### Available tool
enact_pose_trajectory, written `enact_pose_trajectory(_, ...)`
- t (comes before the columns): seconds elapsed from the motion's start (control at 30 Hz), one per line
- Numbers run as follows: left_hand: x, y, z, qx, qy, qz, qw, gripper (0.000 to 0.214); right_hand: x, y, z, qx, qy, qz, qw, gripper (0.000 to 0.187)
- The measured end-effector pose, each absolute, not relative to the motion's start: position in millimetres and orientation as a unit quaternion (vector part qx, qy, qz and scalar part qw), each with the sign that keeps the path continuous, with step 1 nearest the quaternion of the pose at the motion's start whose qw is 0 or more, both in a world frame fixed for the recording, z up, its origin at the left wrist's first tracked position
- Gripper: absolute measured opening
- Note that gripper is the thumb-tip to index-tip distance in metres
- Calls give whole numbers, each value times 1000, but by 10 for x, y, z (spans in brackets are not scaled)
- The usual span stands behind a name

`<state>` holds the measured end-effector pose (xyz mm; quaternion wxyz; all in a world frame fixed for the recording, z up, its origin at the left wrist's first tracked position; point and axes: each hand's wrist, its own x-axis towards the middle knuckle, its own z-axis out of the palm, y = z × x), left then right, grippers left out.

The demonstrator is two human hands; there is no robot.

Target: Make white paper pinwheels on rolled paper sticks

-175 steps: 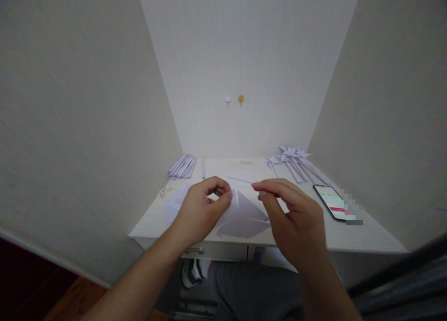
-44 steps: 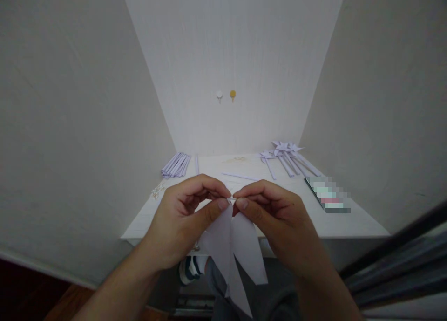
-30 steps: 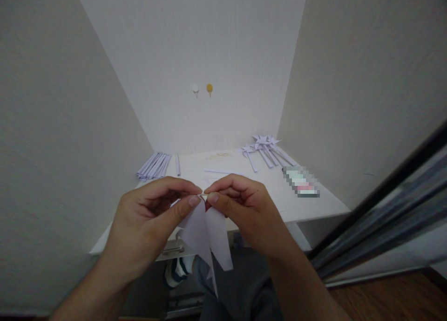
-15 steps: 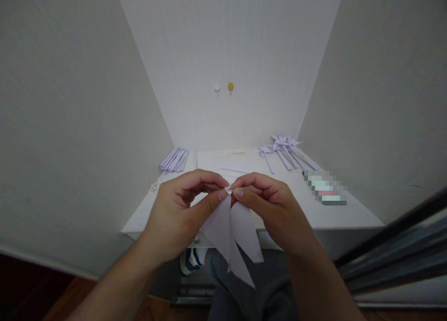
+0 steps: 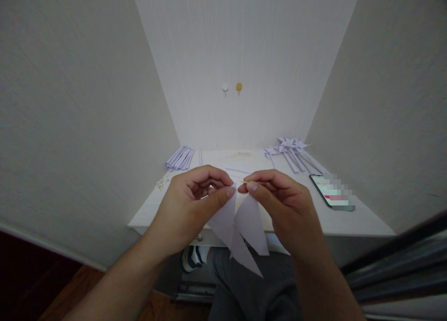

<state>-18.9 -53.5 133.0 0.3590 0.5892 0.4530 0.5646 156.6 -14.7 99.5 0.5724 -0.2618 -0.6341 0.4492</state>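
My left hand pinches the top corner of a cut white paper sheet between thumb and index finger. Pointed flaps of the sheet hang down over the table's front edge. Close by on the right, my right hand pinches a thin pale stick, like a toothpick, whose tip points left toward the paper's corner. A small gap separates the two hands' fingertips. Whether the right fingers also touch the right-hand flap, I cannot tell.
On the white table, a bundle of rolled paper sticks lies at the back left, near small pale bits. Several paper pinwheels lie at the back right, behind a phone. Walls enclose three sides.
My right hand has drawn slightly away from my left, and the thin stick's tip now shows apart from the paper's corner. The whole view has shifted a little.
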Motion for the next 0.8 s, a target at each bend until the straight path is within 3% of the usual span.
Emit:
enact_pose_trajectory(0.1, -190, -523, 1331, 573, 469, 563, 368, 8, 1574, -246, 1014, -258, -661, 272, 650, 8)
enact_pose_trajectory(0.23, -177, -548, 1345, 582, 495, 554, 330, 6, 1616, -405, 1094, -229, -701, 174, 653, 16)
enact_pose_trajectory(0.47, -204, -556, 1364, 596, 467, 536, 372, 4, 1624, -353, 1109, -301, -756, 197, 546, 9)
enact_pose_trajectory(0.8, -258, -527, 1332, 538, 405, 526, 519, 8, 1588, -309, 1070, -314, -698, 326, 555, 7)
